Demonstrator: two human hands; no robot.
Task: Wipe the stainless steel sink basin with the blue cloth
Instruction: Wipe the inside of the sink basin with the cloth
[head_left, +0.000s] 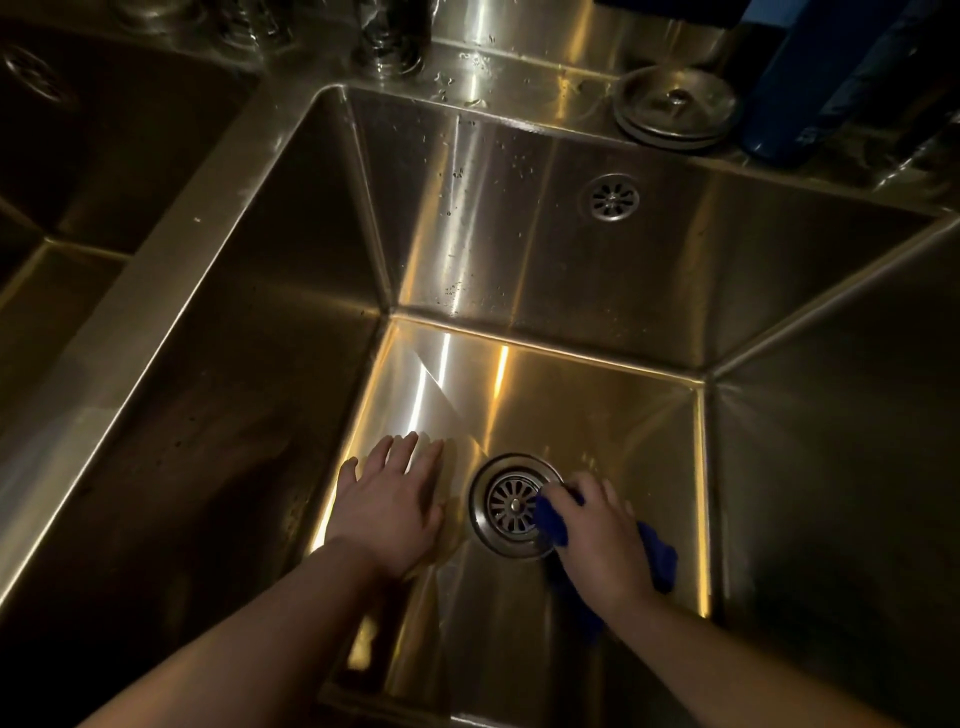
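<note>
**Sink basin: wiping at the drain**

Sink basin (597, 395) fills my view, a deep steel box lit warm down its back wall and floor, dim elsewhere. Working from the left: a second basin (78, 171) sits beyond a steel divider. My left hand (389, 504) lies flat and spread on the basin floor, holding nothing, and looks like a brace. Just beside it is the drain strainer (511, 506). My right hand (597, 540) is closed over the bunched blue cloth (660, 558), pressing it against the strainer's right edge.

I judge the wipe is in progress at the drain. Next calls for firm strokes across the floor, then up the walls, where droplets show on the back wall near the overflow grille (610, 197).

On the wet rear ledge rest a round drain cover (675, 109) and a dark blue container (831, 83). The room is poorly lit.
</note>
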